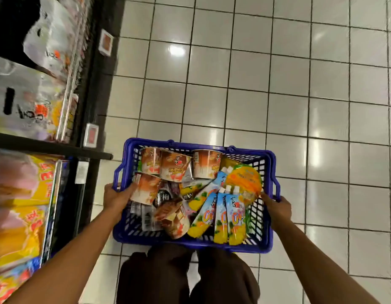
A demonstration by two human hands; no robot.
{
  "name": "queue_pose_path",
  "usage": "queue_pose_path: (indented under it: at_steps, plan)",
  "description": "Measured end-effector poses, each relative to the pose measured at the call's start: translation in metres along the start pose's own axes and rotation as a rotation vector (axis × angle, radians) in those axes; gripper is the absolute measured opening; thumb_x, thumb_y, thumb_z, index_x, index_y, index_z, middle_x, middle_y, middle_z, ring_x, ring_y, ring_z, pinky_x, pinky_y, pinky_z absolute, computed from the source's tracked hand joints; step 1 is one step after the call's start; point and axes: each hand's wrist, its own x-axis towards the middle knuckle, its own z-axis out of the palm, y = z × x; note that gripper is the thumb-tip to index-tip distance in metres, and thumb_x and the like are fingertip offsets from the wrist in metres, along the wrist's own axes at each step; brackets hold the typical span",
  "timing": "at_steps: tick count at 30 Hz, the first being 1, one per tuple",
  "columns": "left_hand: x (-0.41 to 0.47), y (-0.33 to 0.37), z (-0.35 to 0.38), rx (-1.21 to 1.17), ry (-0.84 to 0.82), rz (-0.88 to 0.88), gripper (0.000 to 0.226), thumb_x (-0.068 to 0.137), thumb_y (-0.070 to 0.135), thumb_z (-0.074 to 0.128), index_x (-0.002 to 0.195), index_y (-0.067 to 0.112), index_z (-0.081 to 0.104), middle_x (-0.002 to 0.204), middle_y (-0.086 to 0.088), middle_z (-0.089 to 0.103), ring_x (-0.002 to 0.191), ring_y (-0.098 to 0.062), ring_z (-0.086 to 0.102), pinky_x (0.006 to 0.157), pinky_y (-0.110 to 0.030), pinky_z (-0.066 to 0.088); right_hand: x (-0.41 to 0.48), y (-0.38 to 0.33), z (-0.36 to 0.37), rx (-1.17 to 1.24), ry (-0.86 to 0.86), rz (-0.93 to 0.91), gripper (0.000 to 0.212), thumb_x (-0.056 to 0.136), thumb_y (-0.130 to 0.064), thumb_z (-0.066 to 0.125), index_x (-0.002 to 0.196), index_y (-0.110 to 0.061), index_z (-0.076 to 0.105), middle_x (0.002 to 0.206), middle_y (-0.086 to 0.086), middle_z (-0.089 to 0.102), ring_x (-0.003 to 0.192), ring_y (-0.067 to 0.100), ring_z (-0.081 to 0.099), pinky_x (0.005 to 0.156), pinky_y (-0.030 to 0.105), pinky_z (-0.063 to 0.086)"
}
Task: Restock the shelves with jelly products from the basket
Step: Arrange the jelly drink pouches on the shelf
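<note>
Filling the lower centre of the frame, a blue slatted plastic basket (269,229) is gripped at its side rims by the left hand (116,197) and right hand (278,207). Brown jelly cups (174,165) and blue-and-yellow spouted pouches (221,218) are piled inside it. Black shelves (47,147) are seen at left.

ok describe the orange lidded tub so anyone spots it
Start at the blue basket. By its right wall, near the right hand, lies the orange-lidded tub. It alone shows a round orange lid, among spouted pouches and brown cups.
</note>
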Motion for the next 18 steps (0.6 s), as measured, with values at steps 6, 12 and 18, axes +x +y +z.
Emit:
queue_pose_path:
  at_steps: [6,12,18]
  plan:
    - [0.007,0.015,-0.008,-0.010,-0.154,-0.077,0.048,0.068,0.018,0.087,0.108,0.006,0.064,0.103,-0.018,0.070,0.088,-0.032,0.067,0.082,-0.039,0.054,0.007,-0.013,-0.003,0.128,0.005,0.133,0.025,0.076,-0.026,0.082,0.078,-0.014,0.060,0.073,0.011,0.067,0.060,0.025,0.062,0.066,0.040,0.057]
    - [-0.011,0.044,-0.033,-0.080,-0.141,-0.105,0.056,0.061,0.028,0.092,0.105,0.004,0.067,0.100,-0.016,0.072,0.091,-0.034,0.070,0.087,-0.050,0.057,-0.016,-0.053,-0.033,0.143,0.051,0.123,0.024,0.074,-0.024,0.082,0.082,-0.011,0.064,0.067,0.009,0.066,0.058,0.026,0.064,0.061,0.034,0.055]
    - [-0.094,0.102,-0.083,-0.118,-0.086,-0.078,0.048,0.060,0.037,0.091,0.093,0.012,0.066,0.093,-0.011,0.071,0.081,-0.028,0.069,0.078,-0.041,0.057,-0.090,-0.128,-0.102,0.145,0.072,0.084,0.027,0.068,-0.027,0.084,0.080,-0.015,0.064,0.072,0.009,0.070,0.063,0.026,0.068,0.061,0.033,0.056]
